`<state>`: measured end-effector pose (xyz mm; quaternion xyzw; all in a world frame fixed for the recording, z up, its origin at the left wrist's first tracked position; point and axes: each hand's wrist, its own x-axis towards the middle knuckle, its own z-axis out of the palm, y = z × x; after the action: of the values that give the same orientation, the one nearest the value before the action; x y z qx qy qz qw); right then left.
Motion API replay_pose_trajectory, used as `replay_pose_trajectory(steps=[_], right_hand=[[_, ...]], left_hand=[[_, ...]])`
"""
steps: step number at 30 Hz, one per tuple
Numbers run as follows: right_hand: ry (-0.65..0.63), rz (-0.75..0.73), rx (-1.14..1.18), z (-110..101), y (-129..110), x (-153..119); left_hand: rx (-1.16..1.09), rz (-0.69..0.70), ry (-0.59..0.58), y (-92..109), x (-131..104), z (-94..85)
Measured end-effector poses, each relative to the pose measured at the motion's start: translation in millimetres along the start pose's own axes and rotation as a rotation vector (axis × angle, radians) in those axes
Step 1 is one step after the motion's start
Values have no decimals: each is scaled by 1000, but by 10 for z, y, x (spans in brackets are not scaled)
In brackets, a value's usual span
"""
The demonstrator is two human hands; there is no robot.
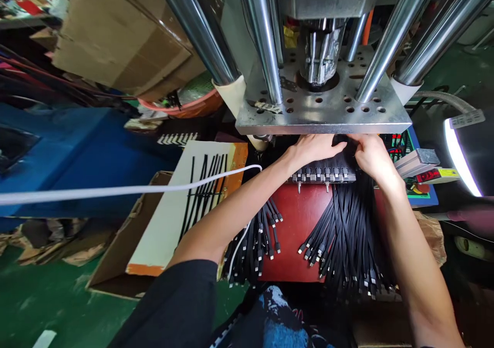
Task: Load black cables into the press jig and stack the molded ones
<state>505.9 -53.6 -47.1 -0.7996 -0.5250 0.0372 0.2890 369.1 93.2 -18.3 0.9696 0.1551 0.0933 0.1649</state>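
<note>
In the head view, the left hand (314,147) and right hand (372,155) are reaching beneath the metal plate (324,117); I cannot tell their opening or grip. The connector-lined fixture (324,176) is sitting between them, slightly nearer; level handling probably suits it.

I see my left hand (317,147) and right hand (372,155) by the fixture (323,175), black cables (349,229) along the red board's (295,240) side edges.
</note>
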Motion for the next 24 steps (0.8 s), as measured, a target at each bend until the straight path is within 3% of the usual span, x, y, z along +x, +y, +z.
replay_pose_trajectory(steps=[4, 10, 15, 20, 22, 24], right_hand=[[-23, -20, -42, -79, -85, -246], [-45, -25, -146, -164, -208, -356], [-161, -37, -352, -228, -360, -535], [-134, 6, -416, -100, -354, -153], [-124, 1, -363, -34, -258, 1], [-131, -45, -274, 5, -164, 7]], left_hand=[[-34, 66, -69, -142, 91, -80], [-6, 64, 17, -210, 116, -77], [149, 43, -6, -200, 184, -81], [191, 40, -36, -128, 214, -73], [160, 84, -29, -62, 65, -117], [103, 157, -11, 21, -253, -229]])
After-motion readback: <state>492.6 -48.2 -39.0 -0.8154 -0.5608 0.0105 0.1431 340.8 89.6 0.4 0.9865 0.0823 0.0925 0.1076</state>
